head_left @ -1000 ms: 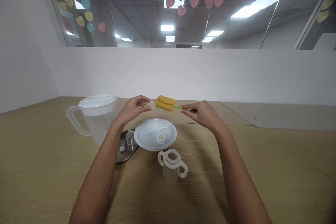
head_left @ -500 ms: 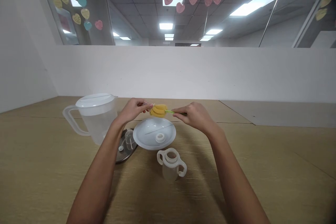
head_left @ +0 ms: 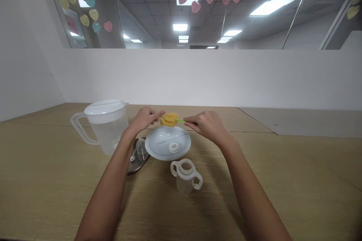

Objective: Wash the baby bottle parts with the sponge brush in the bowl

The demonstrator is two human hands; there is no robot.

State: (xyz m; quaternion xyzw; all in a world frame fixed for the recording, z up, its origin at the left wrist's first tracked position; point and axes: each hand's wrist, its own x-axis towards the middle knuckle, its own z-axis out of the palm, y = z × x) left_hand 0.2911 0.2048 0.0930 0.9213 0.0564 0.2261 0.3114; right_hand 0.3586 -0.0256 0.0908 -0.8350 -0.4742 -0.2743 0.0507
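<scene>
Over the far rim of a white basin [head_left: 154, 153], my right hand [head_left: 207, 124] is closed around the thin green handle of a sponge brush [head_left: 169, 119] with a yellow head. Facing it, my left hand [head_left: 143, 118] pinches a small clear piece [head_left: 158, 119], mostly hidden by the fingers; its kind does not show. The yellow head meets this piece, though I cannot tell how far in it reaches. Inside the basin lies a white ring [head_left: 174, 148]. Nearer to me, a two-handled baby bottle [head_left: 185, 180] stands upright without a lid.
To the left is a lidded translucent pitcher [head_left: 107, 128]. A round metal tray [head_left: 138, 165], partly behind my left forearm, carries a clear cap [head_left: 141, 149] and a small white part [head_left: 132, 158]. A white wall [head_left: 181, 77] with windows above closes off the table's back.
The sponge brush and my right hand have shifted slightly left, toward the clear piece in my left hand. The whole view has drifted a little; the things on the table stay put.
</scene>
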